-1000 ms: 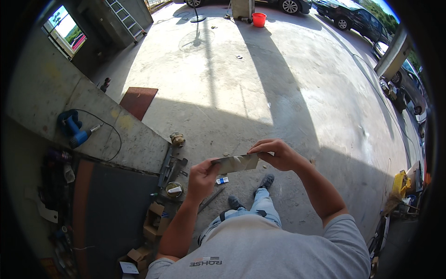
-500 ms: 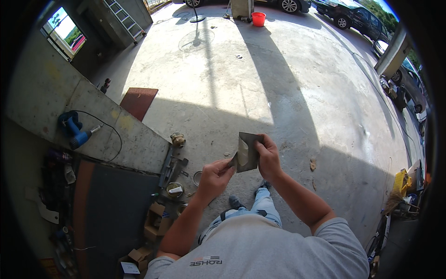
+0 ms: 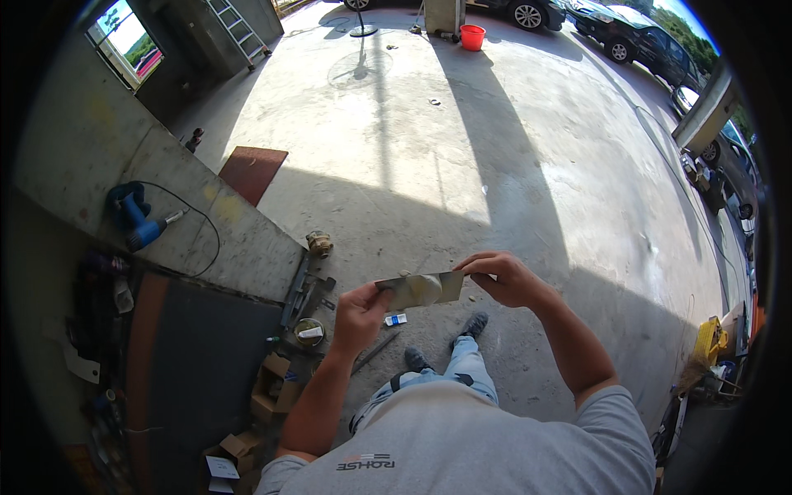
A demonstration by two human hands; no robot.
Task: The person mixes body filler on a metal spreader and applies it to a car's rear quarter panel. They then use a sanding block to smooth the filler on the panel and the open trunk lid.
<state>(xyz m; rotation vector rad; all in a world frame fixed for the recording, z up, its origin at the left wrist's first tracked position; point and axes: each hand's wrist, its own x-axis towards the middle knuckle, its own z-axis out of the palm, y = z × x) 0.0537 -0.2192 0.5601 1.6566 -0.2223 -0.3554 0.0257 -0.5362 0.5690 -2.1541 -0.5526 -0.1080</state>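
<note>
A thin dull-grey rectangular plate [image 3: 419, 289] with a pale, partly yellowish patch is stretched between my hands, low over the floor. My left hand [image 3: 360, 318] is closed on its left end, thumb on the face. My right hand [image 3: 507, 279] pinches the right end near the top corner. Below the plate lie a small white-and-blue packet [image 3: 396, 319] and a dark bar [image 3: 375, 351]. An open round can [image 3: 308, 332] stands to the left of my left hand.
A blue heat gun [image 3: 142, 231] rests on a concrete ledge [image 3: 91, 173] at left, beside a reddish board [image 3: 252, 172]. Cardboard boxes [image 3: 272, 384] lie lower left. A yellow case [image 3: 709, 338] and clutter are at right. A red bucket [image 3: 473, 38], ladder [image 3: 239, 33] and cars [image 3: 627, 41] are farther off.
Half a second ago the plate stood turned on end with my hands closer together. Now it is level again, and my right hand has moved right and down.
</note>
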